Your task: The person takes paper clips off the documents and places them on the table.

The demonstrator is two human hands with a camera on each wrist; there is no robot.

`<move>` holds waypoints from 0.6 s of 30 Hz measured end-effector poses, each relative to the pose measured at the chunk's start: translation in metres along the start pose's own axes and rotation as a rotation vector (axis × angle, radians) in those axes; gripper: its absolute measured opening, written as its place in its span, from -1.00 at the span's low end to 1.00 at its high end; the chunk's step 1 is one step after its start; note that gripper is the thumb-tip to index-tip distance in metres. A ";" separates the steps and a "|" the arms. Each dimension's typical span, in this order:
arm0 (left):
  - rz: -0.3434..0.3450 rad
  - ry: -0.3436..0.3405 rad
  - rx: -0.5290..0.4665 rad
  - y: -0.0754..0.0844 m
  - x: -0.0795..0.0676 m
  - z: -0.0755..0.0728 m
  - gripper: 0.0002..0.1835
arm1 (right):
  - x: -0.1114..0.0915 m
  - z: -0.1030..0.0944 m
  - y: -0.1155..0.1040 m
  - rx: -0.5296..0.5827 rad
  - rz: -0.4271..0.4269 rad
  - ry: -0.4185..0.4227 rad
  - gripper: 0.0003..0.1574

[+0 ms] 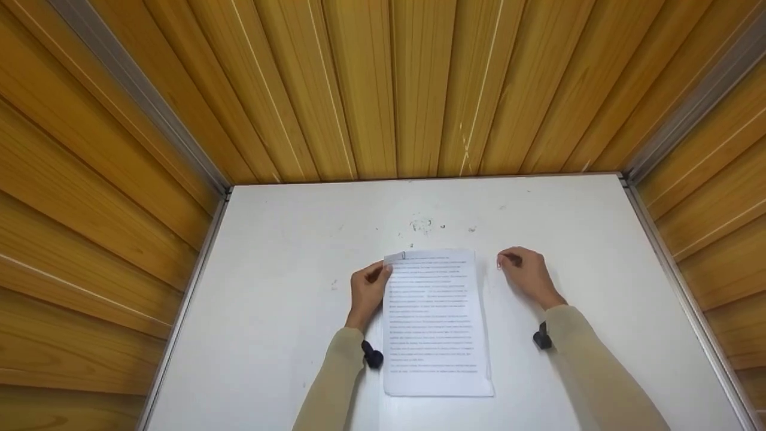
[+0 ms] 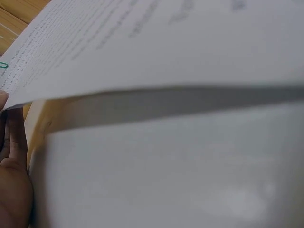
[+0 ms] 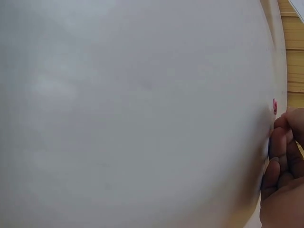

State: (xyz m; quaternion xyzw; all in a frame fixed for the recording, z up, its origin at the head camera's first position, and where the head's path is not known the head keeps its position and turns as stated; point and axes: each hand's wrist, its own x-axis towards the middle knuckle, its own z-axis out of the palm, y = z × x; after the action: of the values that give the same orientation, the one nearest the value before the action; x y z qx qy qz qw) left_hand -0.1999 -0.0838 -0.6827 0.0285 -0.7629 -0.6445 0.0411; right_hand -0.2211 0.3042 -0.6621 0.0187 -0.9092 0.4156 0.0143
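A sheaf of printed paper lies upright before me on the white table. My left hand pinches its left edge close to the top corner, thumb on the upper face. That edge is lifted off the table in the left wrist view. A green paper clip sits on the top edge, near the same corner. To the right of the sheaf and apart from it, my right hand pinches a red paper clip between thumb and fingertips, with the clip sticking out beyond them.
Small dark marks spot the white tabletop beyond the sheaf. Wood-patterned panels wall in the back and both sides, with grey metal strips along the table's side edges.
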 end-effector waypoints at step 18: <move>-0.014 -0.005 -0.022 0.002 -0.002 -0.001 -0.73 | 0.021 0.012 -0.082 0.013 -0.310 0.075 -0.84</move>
State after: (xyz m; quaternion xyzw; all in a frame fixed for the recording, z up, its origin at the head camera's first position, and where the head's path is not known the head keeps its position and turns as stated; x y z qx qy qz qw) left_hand -0.1982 -0.0839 -0.6807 0.0316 -0.7558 -0.6531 0.0350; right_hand -0.2384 0.2408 -0.6077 0.1432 -0.8917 0.4145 0.1120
